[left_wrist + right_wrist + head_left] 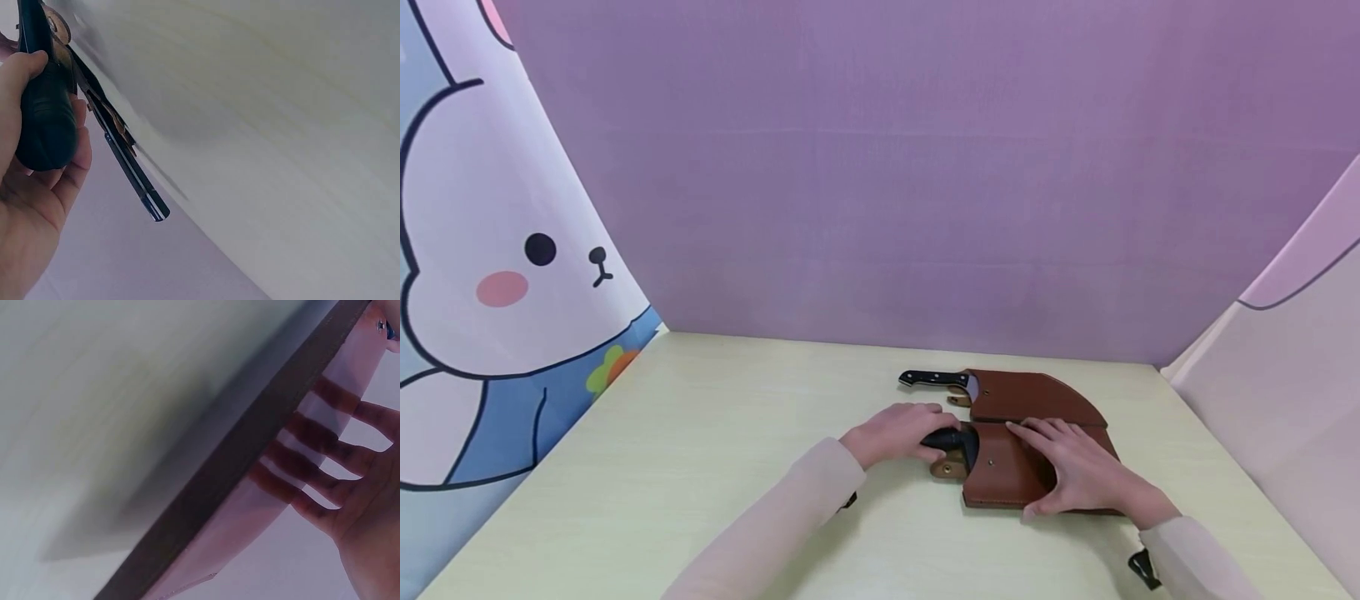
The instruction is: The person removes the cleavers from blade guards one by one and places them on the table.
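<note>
Two knives lie in brown leather sheaths, one behind the other. My left hand (895, 433) grips the rounded black handle (942, 439) of the nearer knife; the left wrist view shows its fingers and thumb around that handle (49, 128). Most of the nearer blade is hidden in its wide sheath (1003, 467), where a strap with a snap hangs loose beside the handle. My right hand (1078, 471) rests on this sheath with fingers spread; in the right wrist view the fingers touch the sheath's face (234, 528). The farther knife's riveted black handle (934, 379) sticks out of its sheath (1030, 396).
Both sheaths are on a pale wood-grain table (715, 417), toward its right side. A purple cloth wall (880, 208) rises at the back edge. Printed cartoon panels (490, 275) stand at the sides. Black straps (1142, 569) show at the wrists.
</note>
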`<state>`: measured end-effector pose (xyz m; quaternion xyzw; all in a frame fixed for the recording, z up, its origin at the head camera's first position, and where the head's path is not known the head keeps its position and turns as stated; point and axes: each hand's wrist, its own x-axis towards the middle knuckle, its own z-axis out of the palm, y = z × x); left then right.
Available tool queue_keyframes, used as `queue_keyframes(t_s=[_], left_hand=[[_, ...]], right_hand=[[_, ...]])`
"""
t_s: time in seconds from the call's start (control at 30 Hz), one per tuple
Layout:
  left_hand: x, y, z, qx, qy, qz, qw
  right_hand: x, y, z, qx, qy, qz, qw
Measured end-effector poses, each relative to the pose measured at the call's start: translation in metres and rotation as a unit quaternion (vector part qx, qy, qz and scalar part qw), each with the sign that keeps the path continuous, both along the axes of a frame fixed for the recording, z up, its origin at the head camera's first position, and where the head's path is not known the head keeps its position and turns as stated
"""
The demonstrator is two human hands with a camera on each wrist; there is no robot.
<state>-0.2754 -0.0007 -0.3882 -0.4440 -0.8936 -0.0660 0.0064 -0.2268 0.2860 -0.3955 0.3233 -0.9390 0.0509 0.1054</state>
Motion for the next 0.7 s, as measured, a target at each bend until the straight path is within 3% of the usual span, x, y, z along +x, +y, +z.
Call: queue_keyframes(t_s=[0.4,0.7], left_hand=[[0.0047,-0.0034,0.0065,-0.005,0.023,-0.005,0.9997],[0.0039,-0.0064,0.004,0.003,0.035,-0.01,0.9993]], right_hand=[[0.0035,-0.0029,0.0065,0.01,-0.015,-0.009,1.0],[0.0052,-0.0054,0.0082,0.012,-0.012,-0.006,1.0]])
